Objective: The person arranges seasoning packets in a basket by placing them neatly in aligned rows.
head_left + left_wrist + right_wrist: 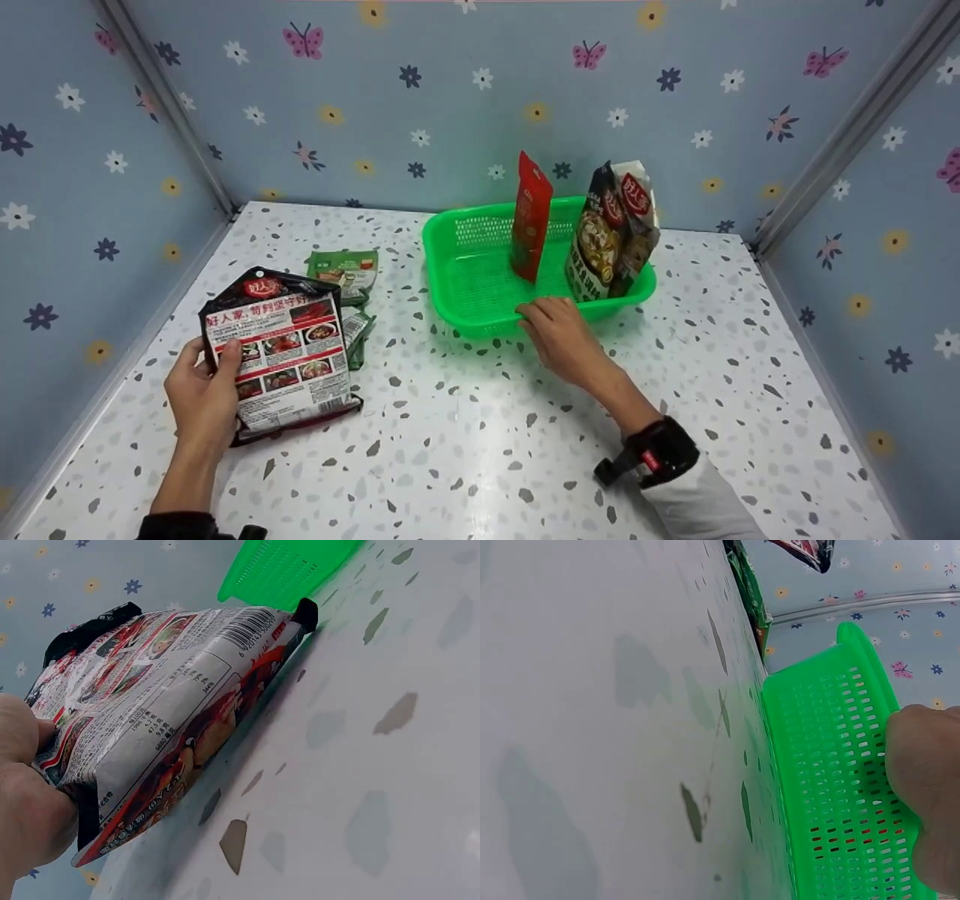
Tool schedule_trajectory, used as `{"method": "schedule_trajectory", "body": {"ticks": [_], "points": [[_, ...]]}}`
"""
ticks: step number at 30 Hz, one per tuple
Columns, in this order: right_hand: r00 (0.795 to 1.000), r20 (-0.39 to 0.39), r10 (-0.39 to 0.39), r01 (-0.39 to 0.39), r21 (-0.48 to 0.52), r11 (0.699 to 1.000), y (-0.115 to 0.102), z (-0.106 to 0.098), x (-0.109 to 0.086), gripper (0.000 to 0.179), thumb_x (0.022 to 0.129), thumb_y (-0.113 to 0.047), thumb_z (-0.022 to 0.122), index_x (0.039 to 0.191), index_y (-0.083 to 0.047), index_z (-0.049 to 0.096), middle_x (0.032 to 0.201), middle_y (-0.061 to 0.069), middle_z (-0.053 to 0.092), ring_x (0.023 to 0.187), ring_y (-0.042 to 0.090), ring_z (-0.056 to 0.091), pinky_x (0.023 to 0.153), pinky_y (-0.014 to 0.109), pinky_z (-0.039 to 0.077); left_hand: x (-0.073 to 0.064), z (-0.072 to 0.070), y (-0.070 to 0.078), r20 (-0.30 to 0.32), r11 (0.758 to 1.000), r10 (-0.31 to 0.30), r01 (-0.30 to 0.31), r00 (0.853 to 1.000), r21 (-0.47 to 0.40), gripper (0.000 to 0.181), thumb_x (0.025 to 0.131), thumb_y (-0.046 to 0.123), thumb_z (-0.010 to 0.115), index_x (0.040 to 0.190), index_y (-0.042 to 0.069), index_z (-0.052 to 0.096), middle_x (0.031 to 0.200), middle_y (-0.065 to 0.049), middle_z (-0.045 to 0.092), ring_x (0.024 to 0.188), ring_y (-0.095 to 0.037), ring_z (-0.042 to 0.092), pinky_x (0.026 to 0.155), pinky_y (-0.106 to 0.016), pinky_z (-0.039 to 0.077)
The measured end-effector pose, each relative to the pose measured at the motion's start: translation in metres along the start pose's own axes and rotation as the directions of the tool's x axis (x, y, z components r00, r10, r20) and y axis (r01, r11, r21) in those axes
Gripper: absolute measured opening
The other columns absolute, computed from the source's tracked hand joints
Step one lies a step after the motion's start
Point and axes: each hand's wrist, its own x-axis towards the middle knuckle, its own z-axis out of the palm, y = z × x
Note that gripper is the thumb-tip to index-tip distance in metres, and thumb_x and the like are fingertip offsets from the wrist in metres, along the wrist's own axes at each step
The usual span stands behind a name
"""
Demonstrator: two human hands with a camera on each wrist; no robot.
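Observation:
My left hand (202, 397) holds a black-and-white seasoning packet (289, 356) by its left edge, thumb on the printed back. In the left wrist view, the packet's (165, 712) barcode end points away from the hand, close over the table. At the near rim of a green plastic basket (480, 328) is my right hand (562, 341), its fingers curled over that rim. The right wrist view shows the hand (930, 787) against the slotted side wall. Inside the basket a red packet (531, 225) stands upright, with a black packet (592, 240) and a pale-topped one (637, 217) to its right.
Green packets (349, 268) lie on the speckled table (465, 435), partly behind the held packet. Flower-and-butterfly panels (450, 97) enclose the table at the back and both sides. The basket stands close to the back panel.

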Motion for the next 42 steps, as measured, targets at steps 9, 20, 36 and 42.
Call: {"method": "schedule_trajectory", "body": {"ticks": [9, 20, 36, 42], "points": [[0.998, -0.047, -0.029, 0.029, 0.002, 1.0, -0.001, -0.002, 0.001, 0.021, 0.113, -0.014, 0.068, 0.131, -0.007, 0.076, 0.116, 0.008, 0.079, 0.107, 0.029, 0.074, 0.09, 0.044, 0.054, -0.016, 0.017, 0.031, 0.027, 0.968, 0.233, -0.235, 0.972, 0.089, 0.026, 0.113, 0.027, 0.07, 0.137, 0.018, 0.068, 0.092, 0.023, 0.08, 0.077, 0.001, 0.079, 0.065, -0.018, 0.062], [1.0, 0.005, 0.005, -0.006, 0.059, 0.998, -0.002, -0.009, 0.001, 0.029, 0.113, -0.015, 0.071, 0.139, -0.005, 0.074, 0.127, 0.011, 0.079, 0.119, 0.032, 0.074, 0.101, 0.049, 0.058, -0.035, 0.053, 0.069, 0.018, 0.881, 0.473, -0.472, 0.881, -0.042, 0.017, 0.112, 0.013, 0.071, 0.128, 0.01, 0.074, 0.092, 0.011, 0.085, 0.074, -0.005, 0.081, 0.062, -0.02, 0.063], [0.985, -0.039, 0.166, -0.104, 0.636, 0.764, -0.056, -0.07, 0.042, 0.051, 0.112, -0.01, 0.066, 0.162, -0.005, 0.058, 0.162, 0.015, 0.066, 0.154, 0.031, 0.062, 0.129, 0.054, 0.05, -0.066, 0.147, 0.09, 0.212, 0.828, 0.559, -0.529, 0.802, -0.185, 0.021, 0.112, 0.009, 0.07, 0.13, -0.001, 0.071, 0.097, 0.006, 0.085, 0.077, -0.011, 0.082, 0.065, -0.026, 0.066], [0.949, 0.01, 0.314, -0.183, 0.83, 0.526, -0.07, -0.085, 0.056, 0.048, 0.111, -0.009, 0.064, 0.158, 0.002, 0.059, 0.14, 0.021, 0.076, 0.128, 0.024, 0.077, 0.111, 0.037, 0.063, -0.083, 0.179, 0.096, 0.278, 0.829, 0.554, -0.488, 0.785, -0.273, 0.02, 0.112, 0.008, 0.069, 0.13, 0.0, 0.07, 0.093, -0.001, 0.084, 0.074, -0.014, 0.081, 0.064, -0.03, 0.066]]}}
